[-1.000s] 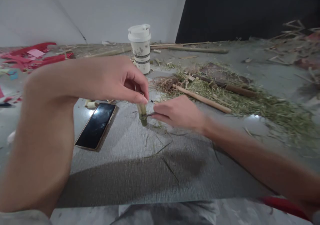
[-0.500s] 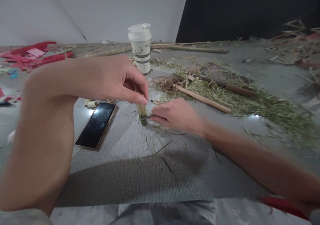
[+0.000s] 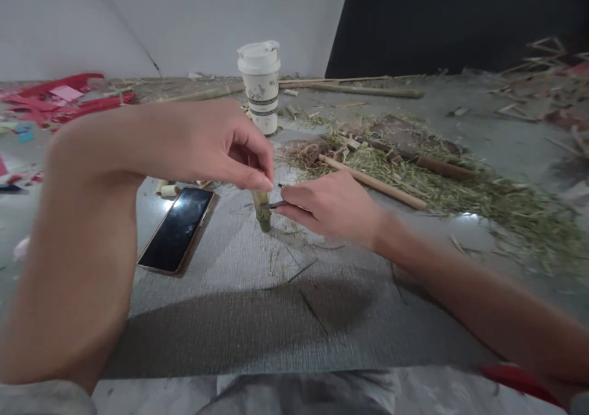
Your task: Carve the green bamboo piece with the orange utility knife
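Observation:
My left hand (image 3: 216, 148) pinches the top of a short green bamboo piece (image 3: 262, 211) that stands upright on a grey mat (image 3: 239, 304). My right hand (image 3: 334, 206) grips a small dark blade (image 3: 275, 205), whose tip rests against the side of the bamboo piece, above its base. Thin green shavings (image 3: 285, 261) lie on the mat below the bamboo piece.
A black phone (image 3: 177, 229) lies left of the bamboo piece. A white lidded cup (image 3: 260, 86) stands behind. A heap of green shavings with wooden sticks (image 3: 396, 169) spreads to the right. Red paper scraps (image 3: 59, 102) lie at the far left.
My right hand and the blade have moved up along the bamboo piece from near its base. The left hand keeps its hold; the view shifted slightly.

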A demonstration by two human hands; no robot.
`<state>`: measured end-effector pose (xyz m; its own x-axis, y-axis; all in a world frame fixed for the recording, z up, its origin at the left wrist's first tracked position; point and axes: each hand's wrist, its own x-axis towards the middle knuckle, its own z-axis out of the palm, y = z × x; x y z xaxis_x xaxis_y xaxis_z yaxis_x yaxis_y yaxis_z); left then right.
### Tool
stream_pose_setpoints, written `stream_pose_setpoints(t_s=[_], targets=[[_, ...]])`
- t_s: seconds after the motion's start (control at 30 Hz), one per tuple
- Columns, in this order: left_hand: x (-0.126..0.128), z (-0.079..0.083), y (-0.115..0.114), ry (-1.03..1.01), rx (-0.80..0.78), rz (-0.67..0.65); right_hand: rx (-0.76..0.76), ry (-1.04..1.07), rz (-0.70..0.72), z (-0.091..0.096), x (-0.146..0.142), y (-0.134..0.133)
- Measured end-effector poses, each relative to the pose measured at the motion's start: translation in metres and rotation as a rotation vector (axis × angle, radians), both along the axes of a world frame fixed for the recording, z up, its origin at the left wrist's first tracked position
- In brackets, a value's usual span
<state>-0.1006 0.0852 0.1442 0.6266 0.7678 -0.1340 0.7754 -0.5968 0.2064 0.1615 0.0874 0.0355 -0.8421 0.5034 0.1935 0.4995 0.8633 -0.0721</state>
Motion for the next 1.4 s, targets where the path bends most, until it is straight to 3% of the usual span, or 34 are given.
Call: stream_pose_setpoints(t_s=[0.1, 0.23, 0.5, 0.73, 0.9, 1.07, 1.4], targets=[[0.002, 0.001, 0.000, -0.003, -0.104, 0.049, -0.028, -0.050, -0.002, -0.001, 0.001, -0.001], [0.004, 0.003, -0.002, -0.033, -0.110, 0.047, -0.089, -0.078, 0.011, -0.005, -0.001, -0.002], [0.011, 0.007, -0.003, -0.048, -0.120, 0.051, 0.035, 0.038, -0.050, 0.004, -0.003, -0.004], [0.006, 0.006, -0.003, -0.041, -0.145, 0.034, -0.091, -0.108, -0.039, -0.004, -0.005, -0.012], [0.003, 0.004, -0.002, 0.005, -0.126, 0.066, -0.012, -0.067, 0.004, 0.004, -0.003, -0.008], [0.006, 0.004, -0.002, -0.040, -0.148, 0.067, 0.073, 0.010, -0.047, 0.006, -0.002, -0.008], [0.000, 0.003, 0.001, -0.013, -0.133, 0.016, -0.062, -0.121, -0.054, 0.001, -0.005, -0.015]])
